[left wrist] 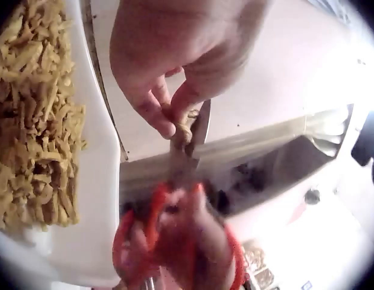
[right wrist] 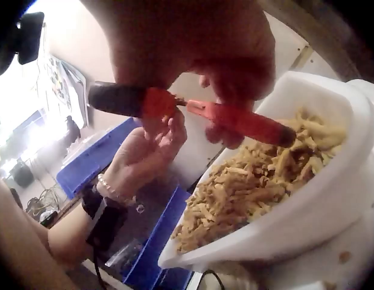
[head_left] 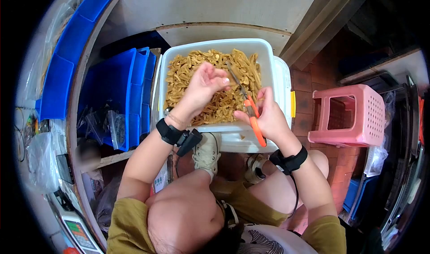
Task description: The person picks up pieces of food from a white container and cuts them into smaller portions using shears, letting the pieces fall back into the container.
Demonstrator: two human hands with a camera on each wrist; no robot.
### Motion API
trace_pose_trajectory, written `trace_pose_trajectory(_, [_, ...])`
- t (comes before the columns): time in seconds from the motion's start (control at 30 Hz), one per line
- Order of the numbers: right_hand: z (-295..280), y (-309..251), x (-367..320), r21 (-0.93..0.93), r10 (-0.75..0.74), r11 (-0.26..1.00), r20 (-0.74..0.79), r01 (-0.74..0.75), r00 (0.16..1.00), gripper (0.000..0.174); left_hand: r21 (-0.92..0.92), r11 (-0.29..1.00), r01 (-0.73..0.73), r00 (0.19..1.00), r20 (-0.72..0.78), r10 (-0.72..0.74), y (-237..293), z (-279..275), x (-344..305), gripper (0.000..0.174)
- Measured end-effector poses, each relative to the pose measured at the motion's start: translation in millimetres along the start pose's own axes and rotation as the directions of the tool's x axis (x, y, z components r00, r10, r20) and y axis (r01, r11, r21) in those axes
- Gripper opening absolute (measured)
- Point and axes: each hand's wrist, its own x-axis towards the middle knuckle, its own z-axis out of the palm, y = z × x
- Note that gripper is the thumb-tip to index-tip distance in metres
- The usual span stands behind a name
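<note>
A pair of scissors (head_left: 252, 113) with orange handles is gripped by my right hand (head_left: 274, 119), its fingers through the loops. The open blades point up toward my left hand (head_left: 201, 89). Between thumb and fingers, the left hand pinches a small yellow-brown strip (left wrist: 184, 133), and in the left wrist view the blades lie on both sides of it. Both hands are above a white plastic bin (head_left: 162, 81) holding a heap of similar yellow-brown strips (head_left: 186, 68). Longer, uncut-looking strips (head_left: 251, 68) lie at the heap's right side.
Blue plastic bins (head_left: 109, 90) stand on a shelf to the left, with small clear bags inside. A pink stool (head_left: 358, 115) lies on its side on the tiled floor at the right. Beneath the bin's right side shows a white lid (head_left: 282, 84). A pale panel (head_left: 210, 8) rises behind.
</note>
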Motion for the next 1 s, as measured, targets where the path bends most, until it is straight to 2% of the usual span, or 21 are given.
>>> trace_pose_trajectory(0.07, [3,4,0,-0.013,-0.036,0.999,-0.007,0.036,0.999,0.067,0.102,0.995,0.014,0.990,0.138,-0.028,-7,10,-5,0.031])
trace_pose_trajectory(0.1, [5,6,1,-0.026,-0.072,0.997,-0.014,0.072,0.997,0.068,0.102,0.995,0.015,0.990,0.137,-0.029,-7,12,-5,0.031])
trace_pose_trajectory(0.2, [8,11,1,0.076,-0.041,0.996,0.012,0.040,0.999,0.069,0.147,0.989,0.012,0.995,0.097,-0.026,-6,15,-5,0.032])
trace_pose_trajectory(0.33, [1,5,3,0.053,-0.020,0.998,0.000,0.020,1.000,0.069,0.111,0.993,0.043,0.998,0.033,-0.047,-2,3,-2,0.028])
trace_pose_trajectory(0.4, [1,7,6,0.197,0.063,0.979,-0.031,-0.056,0.998,0.069,0.082,0.994,0.072,0.997,-0.004,-0.072,0,-5,0,0.027])
trace_pose_trajectory(0.43, [-1,6,6,0.196,0.066,0.979,-0.032,-0.059,0.997,0.069,0.050,0.994,0.100,0.994,-0.040,-0.098,-1,-7,0,0.026])
trace_pose_trajectory(0.5, [-4,3,7,0.054,0.117,0.992,-0.016,-0.116,0.993,0.069,0.042,0.993,0.114,0.991,-0.080,-0.110,-3,-8,0,0.025])
trace_pose_trajectory(0.53, [-4,3,6,0.054,0.116,0.992,-0.015,-0.115,0.993,0.069,-0.018,0.994,0.110,0.989,-0.098,-0.111,-3,-8,0,0.024])
trace_pose_trajectory(0.6, [-2,5,3,0.009,0.005,1.000,-0.060,-0.004,0.998,0.069,-0.078,0.992,0.103,0.987,-0.118,-0.112,-1,-8,0,0.023])
trace_pose_trajectory(0.67, [-3,2,0,-0.004,0.020,1.000,-0.020,-0.020,1.000,0.069,-0.160,0.985,0.071,0.969,-0.222,-0.106,2,-8,1,0.029])
trace_pose_trajectory(0.73, [-4,0,-3,-0.017,0.035,0.999,0.021,-0.035,0.999,0.070,-0.170,0.984,0.043,0.973,-0.217,-0.080,1,-13,3,0.029])
trace_pose_trajectory(0.83, [-3,-1,-4,-0.034,-0.016,0.999,0.053,0.018,0.998,0.071,-0.196,0.981,0.002,0.978,-0.206,-0.043,-1,-13,3,0.029])
trace_pose_trajectory(0.93, [-2,-1,-4,-0.067,-0.016,0.998,0.047,0.019,0.999,0.063,-0.195,0.981,0.010,0.987,-0.155,-0.040,-4,-9,0,0.030])
trace_pose_trajectory(1.0, [-6,-6,-4,-0.110,0.041,0.994,0.108,-0.029,0.993,0.073,-0.174,0.984,0.027,0.993,-0.108,-0.047,-6,-6,-2,0.030])
